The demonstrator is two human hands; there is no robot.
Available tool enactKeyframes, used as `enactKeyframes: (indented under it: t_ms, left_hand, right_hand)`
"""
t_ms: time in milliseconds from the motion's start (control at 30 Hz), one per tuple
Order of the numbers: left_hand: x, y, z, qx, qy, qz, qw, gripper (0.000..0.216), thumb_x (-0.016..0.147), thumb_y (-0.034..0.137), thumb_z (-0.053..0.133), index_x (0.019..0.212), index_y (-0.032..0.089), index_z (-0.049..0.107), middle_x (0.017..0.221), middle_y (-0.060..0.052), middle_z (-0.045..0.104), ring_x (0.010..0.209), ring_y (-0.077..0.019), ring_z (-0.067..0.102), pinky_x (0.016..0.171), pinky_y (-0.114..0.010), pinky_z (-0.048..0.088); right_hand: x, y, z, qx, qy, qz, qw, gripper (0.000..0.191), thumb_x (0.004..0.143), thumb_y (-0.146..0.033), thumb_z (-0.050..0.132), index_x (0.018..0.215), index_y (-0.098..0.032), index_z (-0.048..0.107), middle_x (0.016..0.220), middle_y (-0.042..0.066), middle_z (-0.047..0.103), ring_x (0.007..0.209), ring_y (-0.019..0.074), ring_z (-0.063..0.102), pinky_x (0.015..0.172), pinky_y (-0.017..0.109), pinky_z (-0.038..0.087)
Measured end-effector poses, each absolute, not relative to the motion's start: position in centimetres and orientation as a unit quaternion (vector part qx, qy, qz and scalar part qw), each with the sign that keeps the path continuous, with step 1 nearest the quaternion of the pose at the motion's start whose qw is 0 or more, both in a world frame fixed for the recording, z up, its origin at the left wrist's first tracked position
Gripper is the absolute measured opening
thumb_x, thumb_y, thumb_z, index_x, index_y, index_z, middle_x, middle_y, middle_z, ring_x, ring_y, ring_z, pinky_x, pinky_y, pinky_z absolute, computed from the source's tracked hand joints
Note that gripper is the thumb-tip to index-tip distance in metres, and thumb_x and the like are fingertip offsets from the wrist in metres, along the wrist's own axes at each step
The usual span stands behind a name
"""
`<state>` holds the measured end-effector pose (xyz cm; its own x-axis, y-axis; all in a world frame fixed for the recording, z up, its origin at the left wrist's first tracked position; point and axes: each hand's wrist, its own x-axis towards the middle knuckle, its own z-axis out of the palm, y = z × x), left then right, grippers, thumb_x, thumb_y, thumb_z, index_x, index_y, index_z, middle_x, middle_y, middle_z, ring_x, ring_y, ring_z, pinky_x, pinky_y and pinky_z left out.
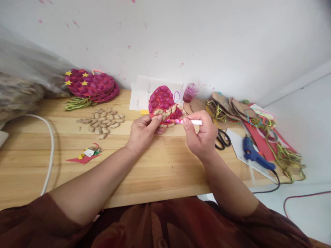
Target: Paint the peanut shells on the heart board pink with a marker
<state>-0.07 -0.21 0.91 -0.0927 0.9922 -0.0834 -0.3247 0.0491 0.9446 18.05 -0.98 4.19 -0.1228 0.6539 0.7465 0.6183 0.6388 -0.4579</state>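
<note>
Below the white wall [227,48], the wooden worktop [155,172] is spreading out while I am watching from far away. White paper [137,96] is lying behind the work, and it could be catching pink spots if paint is flying off. My left hand [142,131] is pinching a round red piece [160,98] by its edge, near the middle of the worktop. That thumb is sitting close to wet-looking pink, so it could be getting smeared, or the piece could be twisting if the pinch is too weak. My right hand [203,135] is gripping a thin white brush [195,122]. A clear cup [190,94] of dark pink paint is standing near that hand, on its far side, so a bump could be tipping it. The brush's pink end is pointing at the pale peanuts [168,111] on the piece; I cannot tell if it is touching. Pushing too hard could be popping one loose.
</note>
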Motion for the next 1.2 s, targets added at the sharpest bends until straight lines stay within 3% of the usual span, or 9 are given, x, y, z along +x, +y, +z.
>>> enactKeyframes:
  t_ms: [433, 633, 900, 1200]
  left_hand:
    - [-0.04, -0.35, 0.76, 0.421, 0.480, 0.570, 0.517, 0.040, 0.074, 0.055, 0.082, 0.079, 0.016, 0.076, 0.070, -0.004, 0.073, 0.061, -0.0164, 0.066, 0.061, -0.026, 0.056]
    - [-0.09, -0.38, 0.77, 0.433, 0.476, 0.573, 0.508, 0.035, 0.077, 0.052, 0.080, 0.081, 0.018, 0.075, 0.071, -0.003, 0.073, 0.063, -0.0170, 0.068, 0.063, -0.027, 0.057]
    - [-0.08, -0.21, 0.53, 0.418, 0.468, 0.580, 0.520, 0.038, 0.075, 0.053, 0.082, 0.079, 0.016, 0.074, 0.071, -0.003, 0.074, 0.062, -0.0170, 0.068, 0.063, -0.027, 0.058]
    - [-0.08, -0.03, 0.43, 0.405, 0.462, 0.592, 0.521, 0.040, 0.073, 0.053, 0.083, 0.082, 0.015, 0.075, 0.071, -0.003, 0.073, 0.060, -0.0163, 0.067, 0.062, -0.028, 0.058]
  right_hand:
    - [17.86, -1.10, 4.28, -0.445, -0.737, 0.007, 0.508, 0.005, 0.095, -0.027, 0.064, 0.092, -0.023, 0.063, 0.084, 0.000, 0.071, 0.078, 0.0175, 0.066, 0.078, 0.037, 0.048]
    - [17.53, -1.20, 4.05, -0.451, -0.717, 0.091, 0.523, 0.007, 0.096, -0.029, 0.064, 0.093, -0.023, 0.063, 0.084, 0.000, 0.069, 0.076, 0.0154, 0.064, 0.072, 0.033, 0.049]
    - [18.09, -0.88, 4.19, -0.477, -0.705, 0.037, 0.524, 0.011, 0.095, -0.031, 0.065, 0.090, -0.022, 0.063, 0.080, 0.000, 0.067, 0.074, 0.0152, 0.062, 0.071, 0.032, 0.045]
    - [17.86, -0.89, 4.02, -0.459, -0.712, 0.088, 0.524, 0.009, 0.095, -0.029, 0.065, 0.091, -0.022, 0.063, 0.081, -0.001, 0.067, 0.074, 0.0145, 0.062, 0.072, 0.032, 0.046]
